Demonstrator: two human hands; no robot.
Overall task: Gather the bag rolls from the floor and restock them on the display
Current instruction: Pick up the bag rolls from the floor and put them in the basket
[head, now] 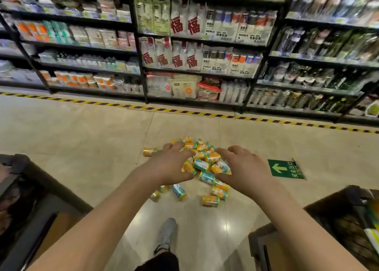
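Several small bag rolls (202, 164) in yellow and teal wrappers are bunched between my two hands above the beige floor. My left hand (170, 166) presses on the bunch from the left, fingers curled around it. From the right, my right hand (244, 166) cups the same bunch. More rolls lie loose on the floor below, such as a teal one (178, 191), a yellow one (210, 201) and a stray one (149, 151) to the left.
Stocked shelves (196, 45) stand beyond a yellow-black floor stripe (184, 111). A green arrow sticker (286, 169) lies on the floor at right. Dark display units sit at lower left (26, 188) and lower right (336, 219). My shoe (166, 236) is below.
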